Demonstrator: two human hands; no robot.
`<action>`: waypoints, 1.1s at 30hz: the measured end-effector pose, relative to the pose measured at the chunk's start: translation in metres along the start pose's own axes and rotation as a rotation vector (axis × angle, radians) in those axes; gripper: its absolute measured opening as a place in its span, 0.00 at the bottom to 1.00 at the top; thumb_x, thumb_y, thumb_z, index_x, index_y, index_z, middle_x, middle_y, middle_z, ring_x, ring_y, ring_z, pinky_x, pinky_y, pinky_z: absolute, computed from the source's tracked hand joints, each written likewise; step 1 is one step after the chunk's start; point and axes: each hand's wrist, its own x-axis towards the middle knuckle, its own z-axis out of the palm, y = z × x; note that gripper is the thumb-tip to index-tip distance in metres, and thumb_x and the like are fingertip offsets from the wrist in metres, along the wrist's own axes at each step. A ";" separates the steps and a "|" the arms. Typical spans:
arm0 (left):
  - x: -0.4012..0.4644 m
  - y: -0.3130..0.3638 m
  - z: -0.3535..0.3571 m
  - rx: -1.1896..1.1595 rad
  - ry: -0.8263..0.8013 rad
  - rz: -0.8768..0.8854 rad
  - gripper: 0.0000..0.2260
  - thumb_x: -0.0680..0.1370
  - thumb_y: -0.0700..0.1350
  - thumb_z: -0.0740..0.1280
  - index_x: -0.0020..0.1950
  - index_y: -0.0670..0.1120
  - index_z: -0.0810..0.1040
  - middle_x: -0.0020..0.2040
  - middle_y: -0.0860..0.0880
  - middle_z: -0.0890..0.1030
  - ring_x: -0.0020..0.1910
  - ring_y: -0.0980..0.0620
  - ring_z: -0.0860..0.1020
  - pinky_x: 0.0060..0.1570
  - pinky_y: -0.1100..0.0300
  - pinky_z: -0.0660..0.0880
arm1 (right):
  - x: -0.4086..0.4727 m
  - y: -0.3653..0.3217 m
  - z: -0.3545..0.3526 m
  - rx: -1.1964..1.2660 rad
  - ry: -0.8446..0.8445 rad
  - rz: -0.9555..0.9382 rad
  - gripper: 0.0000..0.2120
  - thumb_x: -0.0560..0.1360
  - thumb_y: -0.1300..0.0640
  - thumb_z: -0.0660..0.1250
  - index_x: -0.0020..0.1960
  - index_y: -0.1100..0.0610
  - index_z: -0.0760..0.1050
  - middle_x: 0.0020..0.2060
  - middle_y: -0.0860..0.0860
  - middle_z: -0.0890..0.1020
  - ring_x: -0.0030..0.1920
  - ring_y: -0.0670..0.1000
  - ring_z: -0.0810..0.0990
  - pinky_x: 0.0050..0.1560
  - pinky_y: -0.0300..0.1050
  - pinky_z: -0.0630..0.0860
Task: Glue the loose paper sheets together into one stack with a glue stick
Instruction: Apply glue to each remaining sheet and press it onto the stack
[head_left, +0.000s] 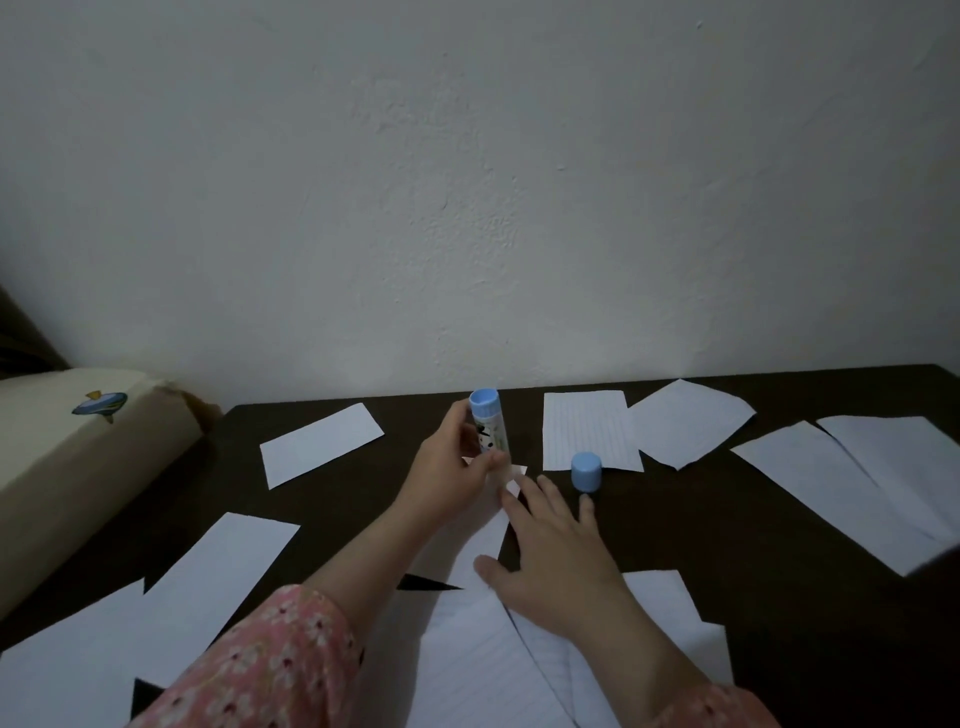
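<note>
Blue-ended glue stick (487, 425) upright, gripped in left hand (457, 470), lower tip down on narrow paper sheet (483, 540) at table centre. Right hand (550, 551) lay flat, fingers spread, pressing same sheet. Blue cap (586, 471) stood off stick, just beyond right fingertips, nearly touching lined sheet (589, 430) behind. More loose sheets (319, 442) lay scattered over dark table (810, 597), several overlapping at near edge under forearms. Beige cushion (78, 457) sat off table's left end against white wall (467, 182). Pink floral sleeves (280, 660) covered both arms.
</note>
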 end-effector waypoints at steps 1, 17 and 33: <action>0.000 0.001 -0.001 0.013 -0.012 0.011 0.20 0.76 0.45 0.69 0.65 0.55 0.67 0.48 0.58 0.75 0.47 0.60 0.76 0.41 0.69 0.70 | 0.000 0.000 0.000 0.008 0.004 0.004 0.37 0.77 0.35 0.54 0.79 0.48 0.44 0.78 0.48 0.43 0.77 0.52 0.38 0.72 0.61 0.35; 0.008 0.003 -0.012 0.105 -0.071 -0.036 0.22 0.77 0.41 0.67 0.68 0.50 0.65 0.65 0.46 0.75 0.64 0.47 0.74 0.58 0.56 0.73 | -0.002 0.001 -0.001 0.035 0.034 0.007 0.37 0.76 0.35 0.55 0.79 0.48 0.46 0.78 0.48 0.45 0.77 0.50 0.39 0.73 0.60 0.36; 0.007 -0.012 -0.030 0.127 0.025 -0.172 0.21 0.78 0.40 0.66 0.68 0.49 0.64 0.67 0.45 0.74 0.67 0.45 0.72 0.61 0.48 0.72 | 0.000 0.002 0.002 0.022 0.030 0.015 0.37 0.76 0.35 0.55 0.79 0.48 0.46 0.78 0.47 0.45 0.77 0.50 0.39 0.73 0.60 0.36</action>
